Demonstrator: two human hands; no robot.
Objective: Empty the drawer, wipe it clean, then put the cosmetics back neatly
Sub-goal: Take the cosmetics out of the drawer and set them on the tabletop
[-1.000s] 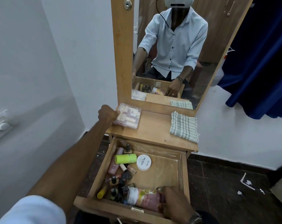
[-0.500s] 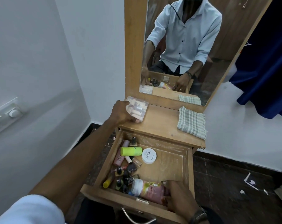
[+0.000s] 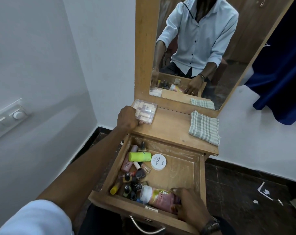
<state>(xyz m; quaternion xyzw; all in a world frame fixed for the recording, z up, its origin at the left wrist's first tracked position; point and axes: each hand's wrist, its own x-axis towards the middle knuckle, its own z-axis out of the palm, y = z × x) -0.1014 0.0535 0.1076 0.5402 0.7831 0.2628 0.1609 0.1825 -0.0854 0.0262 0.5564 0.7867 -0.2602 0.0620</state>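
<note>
Head view: left hand [image 3: 127,118] curled on clear box [image 3: 146,110] at tabletop [image 3: 171,131] left edge. Right hand [image 3: 189,206] fingers wrapped round pink bottle [image 3: 160,198] lying at front of open drawer [image 3: 199,177]. Small cosmetics clustered drawer left. Folded cloth [image 3: 204,127] on tabletop right.

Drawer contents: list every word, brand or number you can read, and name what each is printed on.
"NAIL POLISH" and "zuora" (brand uncertain): lid of the round white jar.
"TOX": only these letters show on the pink bottle with a white cap, gripped by the right hand.
Pink tube: print too small to read.
Nail polish bottle caps: marks too blurred.
</note>
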